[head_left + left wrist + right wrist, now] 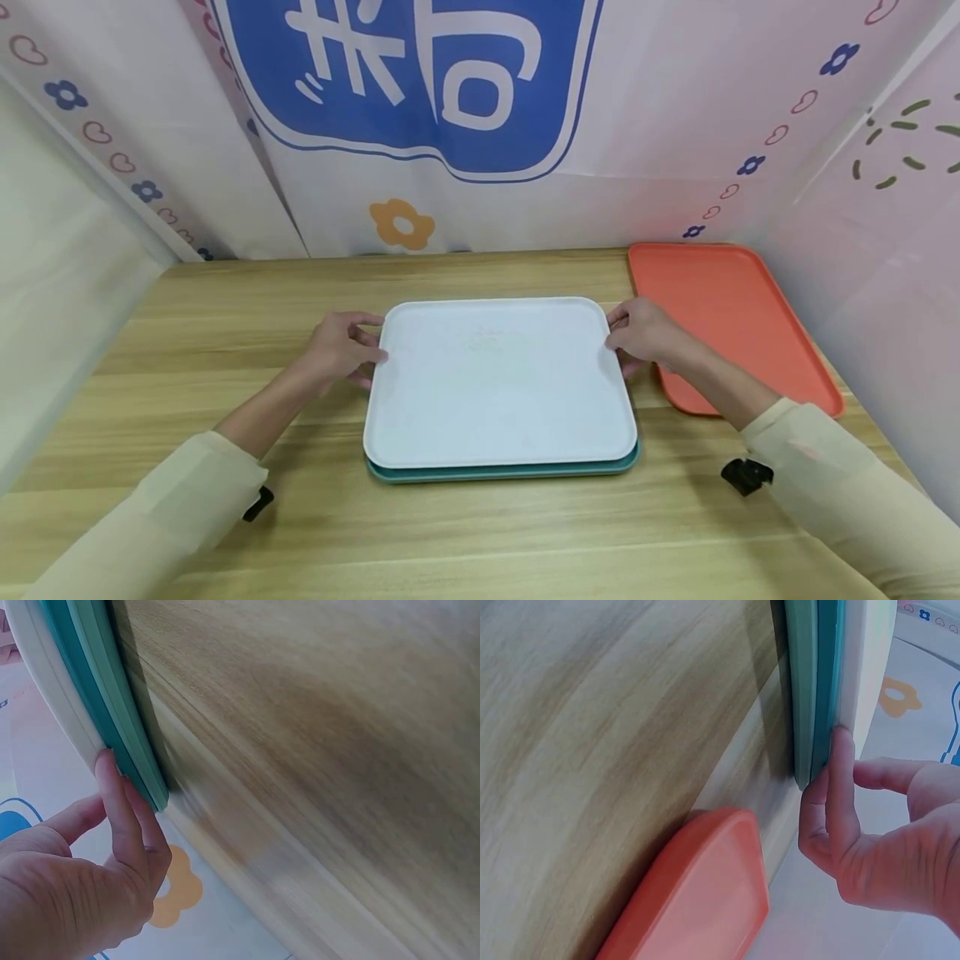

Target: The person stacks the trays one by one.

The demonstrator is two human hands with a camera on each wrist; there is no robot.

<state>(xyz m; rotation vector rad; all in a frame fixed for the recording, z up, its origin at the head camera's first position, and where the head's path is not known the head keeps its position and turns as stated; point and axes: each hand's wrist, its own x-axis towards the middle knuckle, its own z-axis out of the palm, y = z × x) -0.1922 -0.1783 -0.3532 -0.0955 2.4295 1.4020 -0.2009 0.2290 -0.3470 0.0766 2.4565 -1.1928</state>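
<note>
A white tray (pixel 498 392) lies on top of green trays (pixel 502 472) in the middle of the table. Only the front edge of the green shows in the head view; the left wrist view shows a teal rim and a paler green rim (pixel 101 667) under the white one. My left hand (pixel 341 346) pinches the white tray's left edge, thumb on top and fingers at the rim. At the opposite edge my right hand (pixel 647 333) pinches it the same way. In the right wrist view, a fingertip presses under the white rim (pixel 851 675).
An orange-red tray (pixel 727 317) lies at the back right of the wooden table (pixel 225 317), partly beneath my right forearm in view. White printed cloth (pixel 337 200) hangs behind the table, with more at both sides.
</note>
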